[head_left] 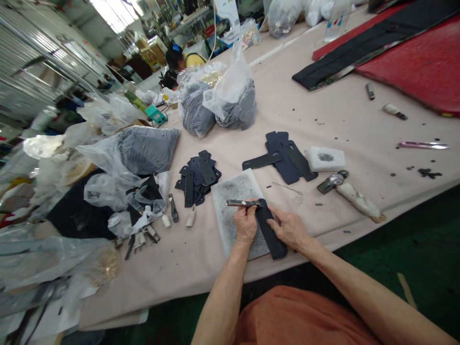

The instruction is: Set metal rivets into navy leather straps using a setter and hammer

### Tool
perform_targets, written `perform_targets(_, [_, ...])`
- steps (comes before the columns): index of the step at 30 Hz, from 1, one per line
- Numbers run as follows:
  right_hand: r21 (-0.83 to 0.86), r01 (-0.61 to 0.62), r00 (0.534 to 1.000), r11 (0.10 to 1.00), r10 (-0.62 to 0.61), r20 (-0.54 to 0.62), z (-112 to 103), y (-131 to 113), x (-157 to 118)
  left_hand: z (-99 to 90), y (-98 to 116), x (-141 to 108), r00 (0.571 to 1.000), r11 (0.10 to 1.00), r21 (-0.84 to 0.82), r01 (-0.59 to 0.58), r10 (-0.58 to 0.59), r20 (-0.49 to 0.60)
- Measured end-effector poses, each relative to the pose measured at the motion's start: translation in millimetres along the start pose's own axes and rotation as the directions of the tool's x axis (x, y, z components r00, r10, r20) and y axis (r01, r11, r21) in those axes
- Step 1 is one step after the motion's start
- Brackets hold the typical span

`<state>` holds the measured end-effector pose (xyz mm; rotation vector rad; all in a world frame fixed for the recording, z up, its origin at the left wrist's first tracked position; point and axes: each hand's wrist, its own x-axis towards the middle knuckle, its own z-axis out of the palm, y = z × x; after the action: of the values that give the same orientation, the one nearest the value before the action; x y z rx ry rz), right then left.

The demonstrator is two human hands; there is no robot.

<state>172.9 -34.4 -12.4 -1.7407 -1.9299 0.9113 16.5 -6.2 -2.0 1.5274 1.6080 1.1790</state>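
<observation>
- Dark navy strip (273,235), probably leather but can't really tell from here, is lying on a speckled grey-and-white board (232,225), right under both hands and running off the board's edge toward the table.
- Left hand (245,223) is closed in a pinch around a slim metal tool (242,203), with the tip sitting right at the top of the strip.
- Right hand (289,229) is pretty open, fingers spread and lying on the strip, pinning it down. It's not gripping anything.
- Just right of the board there's a hammer (347,194) with a white wrapped handle, lying on its side, plus a white tray (325,159) with dark bits in it.
- Two loose piles of cut navy pieces (197,179) sit on either side, up past the board on the pale pink table cover (179,282).
- Further up, navy pieces are bagged in clear plastic (233,108), and long black strips lie on a red board (398,57).
- Way in the back, another person (176,60) sits at the far end of the table.
</observation>
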Motion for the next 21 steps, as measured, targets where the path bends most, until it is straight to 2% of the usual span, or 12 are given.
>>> perform_targets(21, [0.029,0.021,0.999,0.999,-0.022,0.029,0.6,2.2,-0.7,2.5,5.7,1.2,0.999,0.998,0.059,-0.013,0.01,0.048])
